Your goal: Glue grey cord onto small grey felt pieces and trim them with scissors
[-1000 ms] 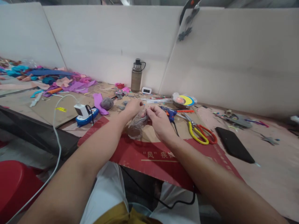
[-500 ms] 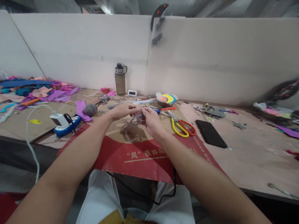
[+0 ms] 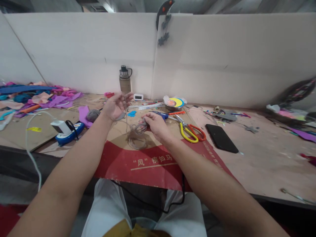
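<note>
A loose tangle of thin grey yarn lies on the red and brown cardboard, with part of it lifted in loops. My right hand is closed around the bunched loops. My left hand is raised to the left, its fingers pinching a strand that hangs down toward the bundle. Behind the right hand lies a blue-handled tool, partly hidden. Scissors with one yellow and one red handle rest just right of that hand. Small blue pieces show between the hands.
A black phone lies to the right. At the back stand a bottle, a small white clock and a bowl. Left are a grey yarn ball, a blue power strip with a white charger, and coloured scraps.
My hands were together at the yarn. Now the left hand has moved left and up, drawing a strand out, while the right keeps the bundle. The blue pieces have come into view.
</note>
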A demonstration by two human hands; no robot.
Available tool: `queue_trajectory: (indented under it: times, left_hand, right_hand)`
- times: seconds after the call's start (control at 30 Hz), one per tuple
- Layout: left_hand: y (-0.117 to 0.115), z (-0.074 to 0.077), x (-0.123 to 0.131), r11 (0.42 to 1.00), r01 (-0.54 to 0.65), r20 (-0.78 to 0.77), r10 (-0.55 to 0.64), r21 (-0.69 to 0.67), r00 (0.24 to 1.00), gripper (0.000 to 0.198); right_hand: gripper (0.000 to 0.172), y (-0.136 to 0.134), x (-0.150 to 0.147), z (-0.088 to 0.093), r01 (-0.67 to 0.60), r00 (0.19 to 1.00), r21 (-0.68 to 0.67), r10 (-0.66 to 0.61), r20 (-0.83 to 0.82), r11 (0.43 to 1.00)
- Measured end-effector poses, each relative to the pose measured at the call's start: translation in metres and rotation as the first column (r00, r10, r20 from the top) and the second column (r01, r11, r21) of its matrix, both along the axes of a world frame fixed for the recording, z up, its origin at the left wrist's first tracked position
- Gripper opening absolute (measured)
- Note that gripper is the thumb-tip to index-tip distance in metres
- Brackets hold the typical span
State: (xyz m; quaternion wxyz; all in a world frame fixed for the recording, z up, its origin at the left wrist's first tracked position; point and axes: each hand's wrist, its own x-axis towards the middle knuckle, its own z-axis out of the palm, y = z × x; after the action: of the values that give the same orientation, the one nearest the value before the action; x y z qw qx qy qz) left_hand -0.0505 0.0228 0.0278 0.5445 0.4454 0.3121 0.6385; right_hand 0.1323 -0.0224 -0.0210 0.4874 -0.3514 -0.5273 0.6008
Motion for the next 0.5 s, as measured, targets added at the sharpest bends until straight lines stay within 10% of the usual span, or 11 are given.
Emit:
queue_trajectory:
  times: [0.13,0.3,0.5]
  left_hand:
    - [-0.002,0.011,-0.011,0.987,-0.153,0.212,0.142,0.040,0.967,0.023]
    - [-0.002,0.014,-0.020,0.977,-0.211,0.226,0.206,0.002,0.952,0.026]
    - [-0.003,0.010,-0.009,0.997,0.038,0.065,-0.034,-0.069,0.997,0.029]
  right_hand:
    - [0.037,-0.012,-0.002,0.006,-0.351,0.928,0.201,0.311,0.208,0.914]
    - [0.049,-0.004,0.002,0.004,-0.174,0.916,0.367,0.014,0.400,0.914]
    - [0.012,0.003,0.008,-0.005,-0.166,0.879,0.474,-0.088,0.469,0.865]
